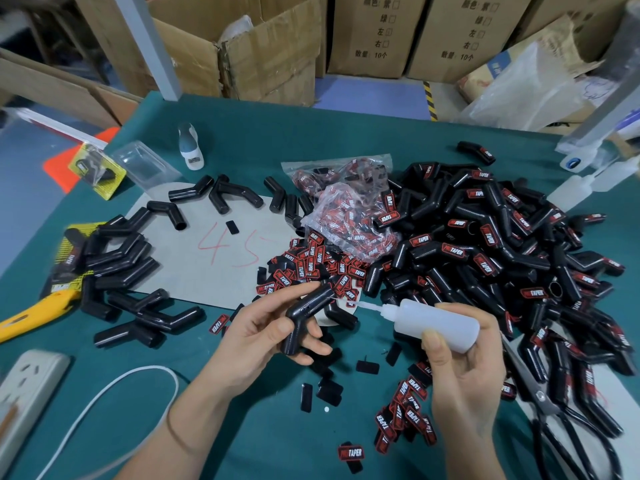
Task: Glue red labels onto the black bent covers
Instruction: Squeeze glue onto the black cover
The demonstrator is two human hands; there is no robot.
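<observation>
My right hand (460, 368) grips a translucent white plastic squeeze bottle of glue (433, 322), nozzle aimed at the glossy black bent plastic cover (306, 315) pinched in my left hand (266, 336), above the green table (259, 424) and loose red-and-black labels (311, 265).

Black bent cover (309, 312), glossy, elbow-shaped, unlabelled: pinched between left thumb and fingers (313, 344), lower leg down in the grip, upper leg angled up and right past the fingertips. Translucent white glue bottle (437, 323), lying near-horizontal under right thumb and fingers, thin nozzle pointing left, tip just beside the cover's upper leg. Red-and-black labels (313, 268) in a loose heap just beyond the left fingertips; more (406, 415) scattered just left of the right wrist, some face down. Large pile of labelled covers (502, 244) beyond the right fingers. Bare covers (124, 258) well left of the left hand.
</observation>
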